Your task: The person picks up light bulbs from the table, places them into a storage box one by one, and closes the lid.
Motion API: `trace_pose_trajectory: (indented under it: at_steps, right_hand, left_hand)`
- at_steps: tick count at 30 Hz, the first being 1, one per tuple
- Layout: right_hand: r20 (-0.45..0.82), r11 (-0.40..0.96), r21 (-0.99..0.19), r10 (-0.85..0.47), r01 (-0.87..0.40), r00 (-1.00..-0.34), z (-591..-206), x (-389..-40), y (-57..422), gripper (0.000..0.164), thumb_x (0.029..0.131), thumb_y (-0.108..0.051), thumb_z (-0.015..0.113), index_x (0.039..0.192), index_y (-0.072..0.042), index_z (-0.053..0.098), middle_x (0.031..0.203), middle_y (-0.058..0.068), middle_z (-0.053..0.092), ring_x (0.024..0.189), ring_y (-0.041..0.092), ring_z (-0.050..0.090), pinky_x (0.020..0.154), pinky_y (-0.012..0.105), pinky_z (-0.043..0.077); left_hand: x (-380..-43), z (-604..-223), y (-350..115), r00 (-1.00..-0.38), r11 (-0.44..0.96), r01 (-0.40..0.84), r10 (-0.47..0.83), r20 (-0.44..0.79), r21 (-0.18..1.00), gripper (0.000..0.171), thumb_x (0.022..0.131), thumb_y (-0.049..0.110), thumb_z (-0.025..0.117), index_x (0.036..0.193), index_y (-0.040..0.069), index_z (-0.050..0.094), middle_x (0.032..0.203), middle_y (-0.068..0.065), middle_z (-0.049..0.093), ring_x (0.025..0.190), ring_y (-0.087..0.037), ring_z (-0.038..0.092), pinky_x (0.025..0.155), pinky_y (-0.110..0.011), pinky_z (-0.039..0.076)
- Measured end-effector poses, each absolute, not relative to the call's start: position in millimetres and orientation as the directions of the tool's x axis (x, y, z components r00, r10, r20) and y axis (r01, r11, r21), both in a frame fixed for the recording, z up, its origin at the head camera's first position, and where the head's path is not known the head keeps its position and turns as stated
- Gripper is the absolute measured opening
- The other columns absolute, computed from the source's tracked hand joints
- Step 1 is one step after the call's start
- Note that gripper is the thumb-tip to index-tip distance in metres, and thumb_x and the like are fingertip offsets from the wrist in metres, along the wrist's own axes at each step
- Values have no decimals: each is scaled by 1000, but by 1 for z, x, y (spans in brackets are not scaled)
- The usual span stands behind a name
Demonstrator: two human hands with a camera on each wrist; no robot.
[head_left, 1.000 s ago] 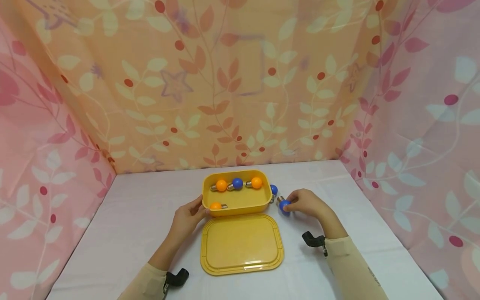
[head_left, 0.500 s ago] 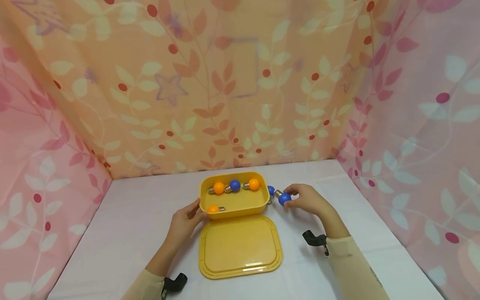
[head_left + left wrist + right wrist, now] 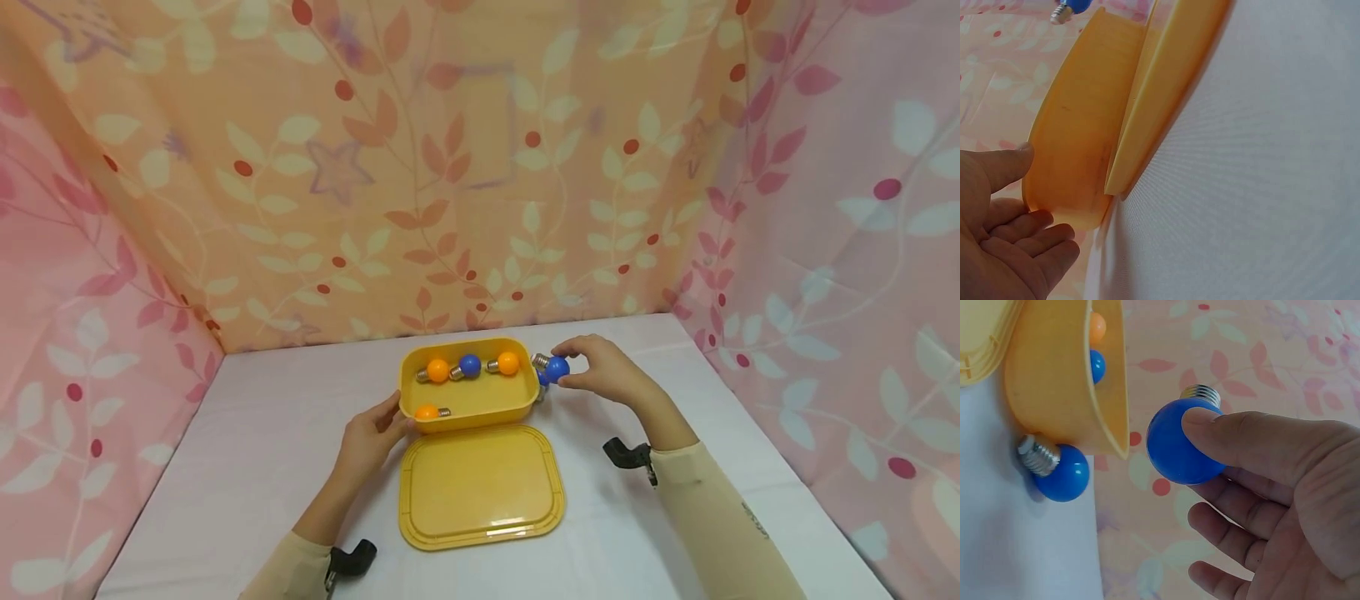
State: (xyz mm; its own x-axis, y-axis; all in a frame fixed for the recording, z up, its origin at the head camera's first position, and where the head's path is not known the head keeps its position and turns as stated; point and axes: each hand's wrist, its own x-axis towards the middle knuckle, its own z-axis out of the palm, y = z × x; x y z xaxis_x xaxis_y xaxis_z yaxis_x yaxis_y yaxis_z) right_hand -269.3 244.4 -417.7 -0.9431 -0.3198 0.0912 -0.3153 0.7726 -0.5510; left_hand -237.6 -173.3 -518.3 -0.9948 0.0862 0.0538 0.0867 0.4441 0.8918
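Nearest are two beige sleeves [image 3: 723, 512], each with a black mount [image 3: 352, 558] by the wrist. Beyond them the yellow lid [image 3: 482, 487] lies flat on the white table [image 3: 247, 467], just in front of the box [image 3: 487, 418]. The left hand [image 3: 367, 442] holds the box at its left near corner, with the thumb on one side of the corner and fingers on the other.

The right hand [image 3: 607, 371] is at the other end of the box, its thumb and fingers clamped on the blue globe of the held bulb [image 3: 557, 369]. That bulb is up off the table, just beside the right rim, with its threaded metal base pointing toward the box. Below it the loose bulb [image 3: 1063, 474], also blue, lies on the table close beside the end wall.

Inside the box, the front orange bulb [image 3: 427, 413] lies along the near wall at the left, partly hidden by the rim. Farther back is a row: an orange bulb [image 3: 438, 371], a blue bulb [image 3: 470, 365], then another orange bulb [image 3: 507, 363], their bases toward the left.

Behind the table hangs an orange leaf-print cloth [image 3: 420, 183], with pink cloths [image 3: 840, 292] at both sides.
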Motion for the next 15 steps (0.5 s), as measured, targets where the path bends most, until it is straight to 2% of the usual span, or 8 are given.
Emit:
trace_pose_trajectory:
  at_steps: [6, 10, 15]
  right_hand:
    - [40, 794, -490, -392, -360, -919, -389, -286, 230, 45, 86, -22, 84, 127, -11, 70, 125, 7, 69, 120, 30, 60, 109, 54, 49]
    - [-3, 794, -475, -433, -379, -902, -371, -298, 218, 44, 86, -22, 85, 126, -14, 69, 126, 5, 69, 121, 28, 61, 108, 53, 51]
    - [-15, 770, -437, -524, -465, -852, -354, -314, 201, 39, 86, -24, 85, 122, -21, 70, 123, -2, 69, 123, 25, 59, 111, 52, 48]
  left_hand:
    - [-236, -517, -173, -995, 445, 83, 88, 49, 892, 70, 93, 37, 77, 153, 15, 49, 152, -6, 54, 136, -27, 56, 105, -41, 53]
    - [-235, -516, -173, -995, 439, 72, 89, 36, 896, 70, 93, 37, 77, 153, 15, 48, 153, -5, 53, 137, -27, 55, 105, -41, 52]
    - [-235, -515, -172, -995, 442, 70, 90, 33, 894, 71, 93, 37, 77, 154, 15, 48, 153, -6, 53, 137, -27, 55, 105, -41, 52]
